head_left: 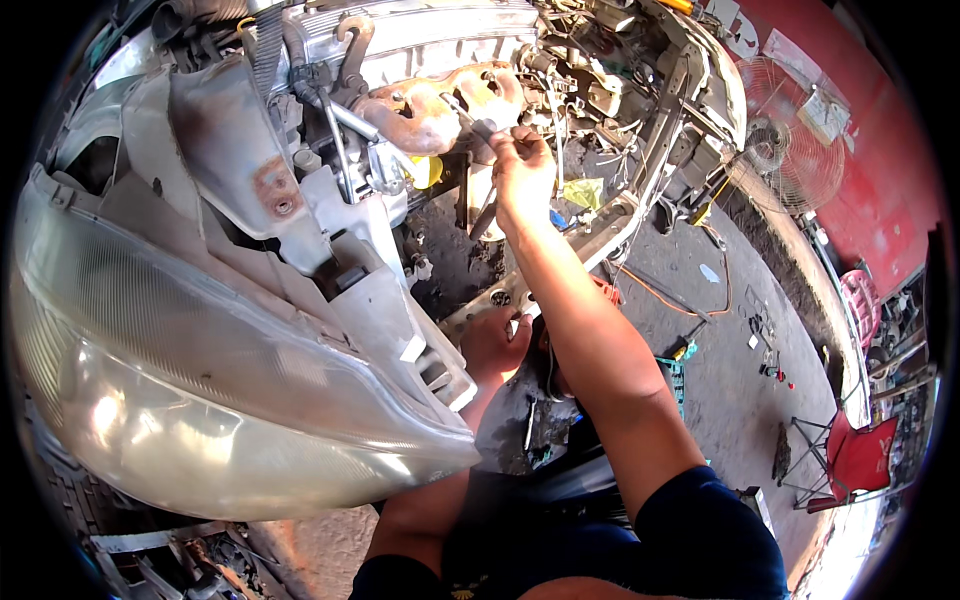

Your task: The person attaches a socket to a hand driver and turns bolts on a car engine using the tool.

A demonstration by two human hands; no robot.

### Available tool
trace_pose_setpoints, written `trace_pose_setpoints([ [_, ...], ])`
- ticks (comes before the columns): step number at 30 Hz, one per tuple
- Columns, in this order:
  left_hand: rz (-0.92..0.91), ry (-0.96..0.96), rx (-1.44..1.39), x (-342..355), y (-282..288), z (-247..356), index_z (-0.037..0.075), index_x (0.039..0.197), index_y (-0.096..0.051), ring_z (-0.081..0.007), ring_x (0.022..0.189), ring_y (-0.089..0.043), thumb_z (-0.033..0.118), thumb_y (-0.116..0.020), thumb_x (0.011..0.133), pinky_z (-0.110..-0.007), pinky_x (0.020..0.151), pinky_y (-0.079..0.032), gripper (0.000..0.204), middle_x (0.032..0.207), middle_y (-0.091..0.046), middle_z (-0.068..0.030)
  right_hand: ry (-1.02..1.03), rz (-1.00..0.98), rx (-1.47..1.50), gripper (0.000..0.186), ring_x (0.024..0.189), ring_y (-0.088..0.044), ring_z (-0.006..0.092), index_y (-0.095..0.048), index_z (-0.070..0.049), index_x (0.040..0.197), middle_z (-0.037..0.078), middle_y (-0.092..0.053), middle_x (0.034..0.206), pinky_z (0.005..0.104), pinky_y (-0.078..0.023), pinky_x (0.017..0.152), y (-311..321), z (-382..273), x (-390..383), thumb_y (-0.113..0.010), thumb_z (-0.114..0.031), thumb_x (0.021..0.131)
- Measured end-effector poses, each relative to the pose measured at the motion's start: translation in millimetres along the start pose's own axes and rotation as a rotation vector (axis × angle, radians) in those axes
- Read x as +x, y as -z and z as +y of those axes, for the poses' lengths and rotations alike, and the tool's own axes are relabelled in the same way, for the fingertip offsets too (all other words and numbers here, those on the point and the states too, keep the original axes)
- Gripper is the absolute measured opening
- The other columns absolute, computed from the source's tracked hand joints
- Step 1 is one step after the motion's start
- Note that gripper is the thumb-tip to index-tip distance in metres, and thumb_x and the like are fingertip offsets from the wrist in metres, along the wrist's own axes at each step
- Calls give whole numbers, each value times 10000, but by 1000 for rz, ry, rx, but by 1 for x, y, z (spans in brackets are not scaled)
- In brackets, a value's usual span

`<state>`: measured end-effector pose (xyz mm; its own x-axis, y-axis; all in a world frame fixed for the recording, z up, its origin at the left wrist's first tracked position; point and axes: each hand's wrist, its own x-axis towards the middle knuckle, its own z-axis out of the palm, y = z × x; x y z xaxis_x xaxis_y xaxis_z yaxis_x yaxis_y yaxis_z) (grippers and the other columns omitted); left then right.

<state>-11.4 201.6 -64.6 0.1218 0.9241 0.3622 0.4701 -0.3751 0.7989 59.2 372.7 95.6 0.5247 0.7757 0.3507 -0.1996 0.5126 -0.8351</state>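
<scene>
My right hand (522, 175) is raised over the engine bay, fingers closed on a metal hand tool (478, 126) at the rusty exhaust manifold (420, 110). Lower down, my left hand (495, 345) is curled against the pale metal crossmember (590, 235), partly behind my right forearm; what it grips, if anything, is unclear. A cloudy headlight (190, 390) fills the left of the view, with a dented, rust-spotted metal panel (215, 130) above it. A small yellow part (428, 172) sits below the manifold.
On the right, a grey floor (730, 390) holds scattered small tools (765, 345) and an orange cable (665, 298). A wire fan (790, 145) stands by a red panel (870, 170); a red folding chair (858, 455) is lower right. Engine-bay framework surrounds my hands.
</scene>
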Motion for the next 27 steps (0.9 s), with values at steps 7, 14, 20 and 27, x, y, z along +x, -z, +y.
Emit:
trace_pose_setpoints([
  [7,31,-7,-9,-2,-2,1,64,882,-722,-373,725,-712,360,-703,954,-467,683,-540,305,758,-691,-163,48,-57,42,231,827,-628,144,-621,12,1162,90,-680,987,293,-531,776,7,5,-1,-730,-83,982],
  [14,6,-1,-48,-1,0,4,61,878,-712,-377,714,-698,355,-692,963,-478,674,-527,307,752,-679,-163,81,50,-184,259,755,-612,124,-612,21,1218,89,-686,969,272,-498,698,14,9,0,-704,-40,983],
  [20,-26,37,-22,-2,11,2,64,879,-719,-397,777,-691,359,-693,956,-502,719,-524,306,791,-686,-166,-168,-82,-67,241,640,-617,130,-590,5,1221,103,-750,850,296,-485,594,-4,-22,-24,-644,-187,1084],
  [27,-46,87,-21,-2,7,4,71,895,-730,-398,815,-687,372,-697,952,-520,753,-521,309,805,-686,-159,-156,4,-21,231,723,-582,124,-582,-19,1223,69,-696,907,284,-495,671,1,-8,-8,-670,-155,1057],
])
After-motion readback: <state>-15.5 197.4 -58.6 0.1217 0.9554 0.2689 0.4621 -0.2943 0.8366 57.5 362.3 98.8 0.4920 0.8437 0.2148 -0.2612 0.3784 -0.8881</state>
